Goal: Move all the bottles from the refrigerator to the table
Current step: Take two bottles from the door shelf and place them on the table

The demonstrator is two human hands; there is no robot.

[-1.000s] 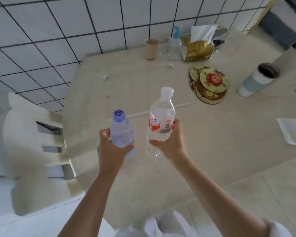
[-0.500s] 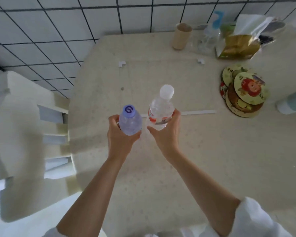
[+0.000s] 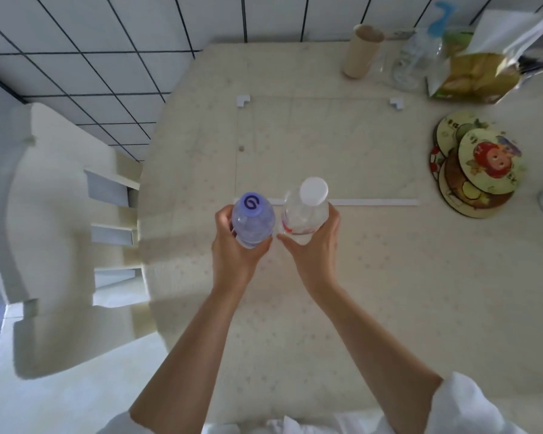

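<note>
I look almost straight down on two upright bottles over the cream table (image 3: 373,292). My left hand (image 3: 232,255) grips a bluish clear bottle with a purple cap (image 3: 253,219). Beside it, my right hand (image 3: 314,249) grips a clear bottle with a white cap and a red label (image 3: 306,211). The two bottles stand nearly touching, close to the table's left part, just in front of a white strip (image 3: 373,202) on the tabletop. I cannot tell whether their bases rest on the table. No refrigerator is in view.
A cream chair (image 3: 54,214) stands left of the table. At the back are a cardboard tube (image 3: 361,51), a clear pump bottle (image 3: 414,61) and a tissue pack (image 3: 477,76). Round cartoon coasters (image 3: 477,167) lie at the right. Tiled wall behind.
Both hands with their bottles have come forward over the table and lower, and my view has tilted to look more steeply down. The bottles now sit closer together.
</note>
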